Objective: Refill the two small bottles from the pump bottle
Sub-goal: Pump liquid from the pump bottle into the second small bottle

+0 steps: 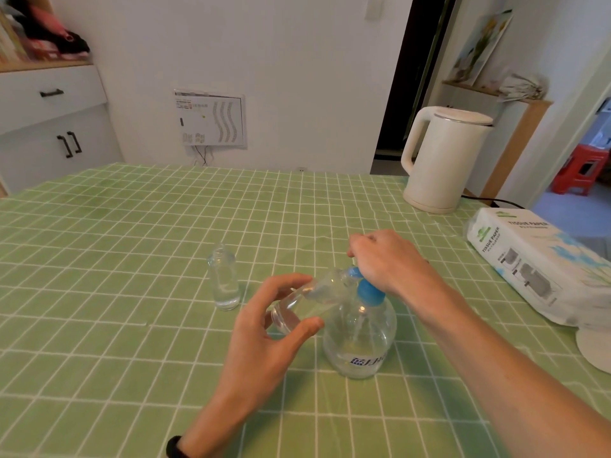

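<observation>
A clear pump bottle (360,338) with a blue pump head (370,290) stands on the green checked tablecloth (132,325). My right hand (386,262) rests on top of the pump head, fingers curled over it. My left hand (264,328) grips a small clear bottle (310,300), tilted on its side with its mouth at the pump's nozzle. A second small clear bottle (224,280) stands upright and uncapped to the left, a little liquid at its bottom.
A cream electric kettle (443,160) stands at the back right with its cord trailing. A tissue paper pack (535,266) lies at the right edge, a white round object (595,348) beside it. A white cabinet (53,127) stands at the far left.
</observation>
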A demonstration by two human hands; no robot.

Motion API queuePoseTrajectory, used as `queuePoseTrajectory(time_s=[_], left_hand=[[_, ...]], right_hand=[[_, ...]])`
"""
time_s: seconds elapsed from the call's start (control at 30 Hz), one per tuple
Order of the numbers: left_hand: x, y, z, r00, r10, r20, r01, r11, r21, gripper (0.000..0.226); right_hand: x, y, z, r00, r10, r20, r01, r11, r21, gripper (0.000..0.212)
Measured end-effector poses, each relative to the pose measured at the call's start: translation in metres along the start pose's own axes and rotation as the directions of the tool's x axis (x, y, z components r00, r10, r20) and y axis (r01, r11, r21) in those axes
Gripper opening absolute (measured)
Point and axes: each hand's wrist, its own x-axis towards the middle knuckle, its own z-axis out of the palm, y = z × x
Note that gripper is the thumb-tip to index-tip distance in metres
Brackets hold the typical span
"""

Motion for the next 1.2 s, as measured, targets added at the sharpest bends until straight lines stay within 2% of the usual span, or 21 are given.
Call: queuePoseTrajectory(time_s=[0.1, 0.4, 0.6, 0.83, 1.0, 1.2], left_hand=[[-0.001, 0.0, 0.0, 1.0, -0.009, 0.002, 0.009, 1.0, -0.001, 0.043], [-0.002, 0.004, 0.002, 1.0, 0.011, -0.003, -0.011, 1.0, -0.01, 0.042], [0.0, 0.0, 0.001, 1.0, 0.0, 0.002, 0.0, 1.0, 0.0, 0.042], [-0.002, 0.003, 0.001, 1.0, -0.005, -0.004, 0.005, 1.0, 0.001, 0.043], [-0.002, 0.005, 0.002, 1.0, 0.01, -0.003, -0.01, 1.0, -0.002, 0.043], [0.0, 0.002, 0.0, 1.0, 0.013, 0.0, -0.013, 1.0, 0.002, 0.042]], right_hand=[[0.0, 0.002, 0.002, 1.0, 0.002, 0.006, -0.002, 1.0, 0.007, 0.044], [0.007, -0.001, -0.004, 0.989, -0.053, -0.135, 0.042, 0.995, -0.085, 0.044], [0.009, 0.005, 0.002, 0.999, -0.021, -0.025, 0.021, 1.0, 0.006, 0.04], [0.004, 0.004, 0.002, 0.996, -0.028, -0.084, 0.026, 0.999, -0.036, 0.042], [0.006, -0.002, -0.005, 0.987, -0.074, -0.142, 0.056, 0.99, -0.127, 0.045], [0.01, 0.006, 0.003, 0.997, -0.035, -0.065, 0.034, 0.999, -0.019, 0.045]])
